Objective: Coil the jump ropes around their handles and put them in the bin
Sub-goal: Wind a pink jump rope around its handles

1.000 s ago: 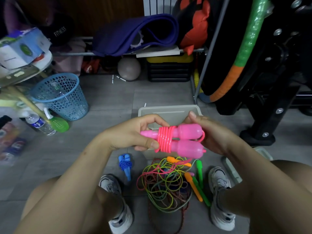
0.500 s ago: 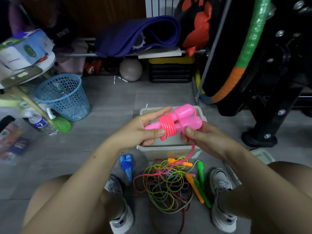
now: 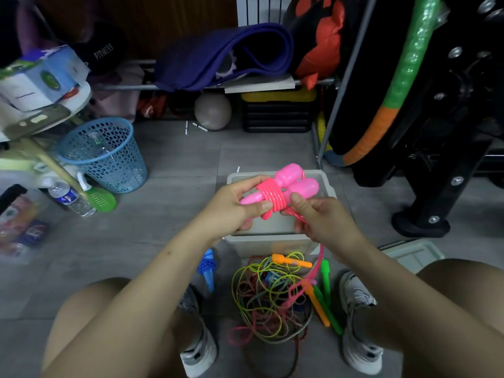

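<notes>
My left hand (image 3: pixel 236 205) grips the two pink jump-rope handles (image 3: pixel 294 184), held side by side over the grey bin (image 3: pixel 272 242). Several turns of pink rope (image 3: pixel 271 196) wrap their middle. My right hand (image 3: pixel 321 219) pinches the loose pink rope just below the coil; the rest trails down to the floor. Between my shoes lies a tangle of ropes (image 3: pixel 270 298) with orange handles (image 3: pixel 291 261) and green handles (image 3: pixel 326 279). A coiled blue jump rope (image 3: pixel 207 268) lies left of the pile.
A blue mesh waste basket (image 3: pixel 105 155) stands at the left with a water bottle (image 3: pixel 71 199) and a green spray bottle (image 3: pixel 96 196). A grey lid (image 3: pixel 411 255) lies at the right. Black gym equipment, a hoop (image 3: pixel 395 85) and a shelf rack (image 3: pixel 245 85) stand behind.
The handles rose and tilted up over the bin. My right hand moved from the handles' bulb ends to under the coil, now pinching the trailing rope; more turns sit on the handles.
</notes>
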Available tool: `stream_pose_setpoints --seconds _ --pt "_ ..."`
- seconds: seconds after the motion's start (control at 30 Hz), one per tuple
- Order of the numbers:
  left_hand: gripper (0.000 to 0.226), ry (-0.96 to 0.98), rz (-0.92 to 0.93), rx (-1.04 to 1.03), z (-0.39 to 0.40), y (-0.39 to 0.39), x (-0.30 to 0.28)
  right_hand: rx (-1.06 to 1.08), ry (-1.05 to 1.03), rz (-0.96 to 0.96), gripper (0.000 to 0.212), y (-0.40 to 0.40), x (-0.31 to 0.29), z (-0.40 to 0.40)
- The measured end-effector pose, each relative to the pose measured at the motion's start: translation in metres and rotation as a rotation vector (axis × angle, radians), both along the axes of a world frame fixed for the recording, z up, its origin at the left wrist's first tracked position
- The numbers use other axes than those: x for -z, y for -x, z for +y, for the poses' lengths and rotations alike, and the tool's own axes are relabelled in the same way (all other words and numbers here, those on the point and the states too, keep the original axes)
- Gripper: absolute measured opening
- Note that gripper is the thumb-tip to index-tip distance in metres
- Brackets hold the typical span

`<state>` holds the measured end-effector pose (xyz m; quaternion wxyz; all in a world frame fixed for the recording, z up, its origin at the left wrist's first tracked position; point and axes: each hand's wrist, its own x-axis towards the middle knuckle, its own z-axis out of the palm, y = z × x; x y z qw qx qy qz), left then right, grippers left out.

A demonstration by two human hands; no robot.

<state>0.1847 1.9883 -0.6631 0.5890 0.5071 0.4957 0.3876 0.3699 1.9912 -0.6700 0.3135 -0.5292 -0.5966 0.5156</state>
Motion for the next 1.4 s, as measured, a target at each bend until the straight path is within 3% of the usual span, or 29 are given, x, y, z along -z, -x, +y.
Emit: stream_pose_setpoints --seconds 0.17,0.23,0.37,0.5,0.6,0.7,0.77,0.9,0.97,1.07,1.13,1.23,1.33,1.4 --pt "0.039 0.001 0.011 -0.13 0.01 0.006 -0.001 -0.127 0.001 -0.031 0.013 -0.007 -0.005 0.0" --pt "0.038 0.004 -0.001 -0.159 0.014 0.009 -0.001 -0.114 0.012 -0.01 0.015 -0.009 -0.004 0.0" --pt "0.04 -0.022 -0.004 -0.172 0.015 0.007 0.0 -0.076 -0.111 -0.158 0.026 -0.013 0.002 0.006" --pt "0.041 -0.103 -0.007 -0.17 0.015 0.01 -0.003 0.108 -0.13 -0.048 0.018 -0.012 0.011 0.013" --pt "0.038 -0.146 -0.035 -0.163 0.014 0.011 -0.007 0.121 -0.332 -0.165 0.007 -0.007 0.006 0.006" --pt "0.039 -0.165 -0.063 -0.158 0.013 0.011 -0.009 0.152 -0.462 -0.315 0.014 -0.004 -0.001 0.005" --pt "0.04 -0.185 -0.073 -0.159 0.013 0.011 -0.011 0.123 -0.438 -0.348 0.021 -0.004 -0.006 0.008" --pt "0.042 -0.181 -0.052 -0.178 0.012 0.009 -0.012 0.056 -0.105 -0.005 0.032 -0.003 -0.008 0.014" --pt "0.042 -0.191 -0.022 -0.181 0.012 0.009 -0.012 0.05 -0.055 0.069 0.035 -0.002 -0.011 0.013" --pt "0.041 -0.219 0.051 -0.192 0.012 0.008 -0.015 -0.009 -0.362 -0.248 0.021 -0.003 -0.021 0.007" --pt "0.043 -0.232 0.103 -0.183 0.012 0.007 -0.016 -0.021 -0.614 -0.479 0.024 -0.004 -0.026 0.002" --pt "0.043 -0.281 0.246 -0.071 0.011 0.006 -0.015 -0.081 -0.944 -0.663 0.017 -0.007 -0.029 0.003" --pt "0.048 -0.273 0.332 0.108 0.009 0.008 -0.014 -0.19 -0.982 -0.682 0.034 -0.015 -0.034 0.013" --pt "0.048 -0.242 0.337 0.233 0.007 0.008 -0.013 -0.232 -0.965 -0.652 0.034 -0.017 -0.033 0.014"
